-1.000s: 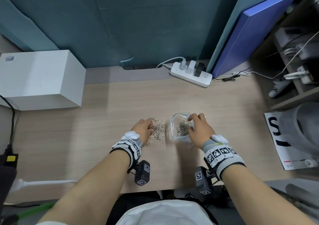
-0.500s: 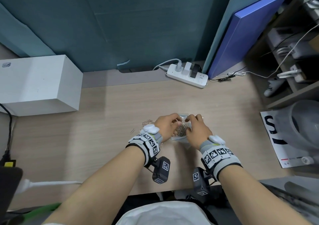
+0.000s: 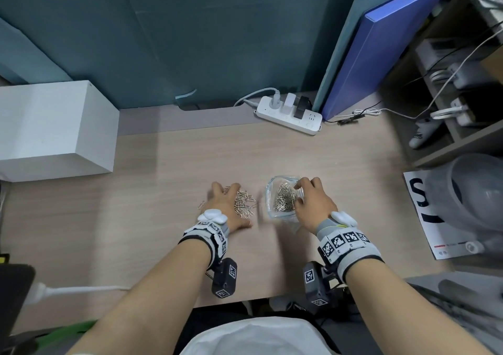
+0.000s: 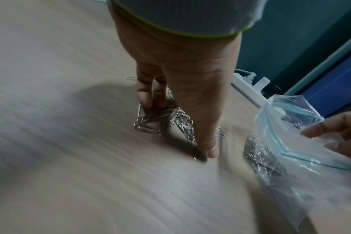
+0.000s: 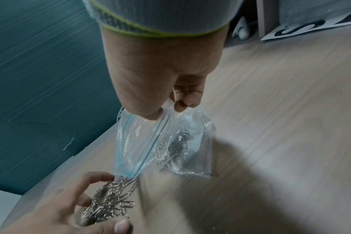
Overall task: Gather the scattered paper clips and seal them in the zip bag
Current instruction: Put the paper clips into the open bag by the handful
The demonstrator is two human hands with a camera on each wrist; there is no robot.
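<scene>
The left hand (image 3: pixel 227 207) is spread, fingers apart, over a loose heap of silver wire paper clips (image 3: pixel 245 205) on the pale wood-grain desk (image 3: pixel 163 218). The right hand (image 3: pixel 313 205) pinches the rim of the clear plastic zip bag (image 3: pixel 272 191), just beside those fingers, mouth open, part-filled. The heap is best raked together before lifting. A white power strip (image 3: pixel 288 115) lies beyond, against a teal wall.

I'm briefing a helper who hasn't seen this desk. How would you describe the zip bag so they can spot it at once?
Start at the white power strip at the back of the wooden desk, then come toward the near edge to the two hands. The zip bag is the clear pouch with a blue-green zip strip, held open by the right hand. Unlike the loose paper clips at the left hand, its clips are inside plastic.
</scene>
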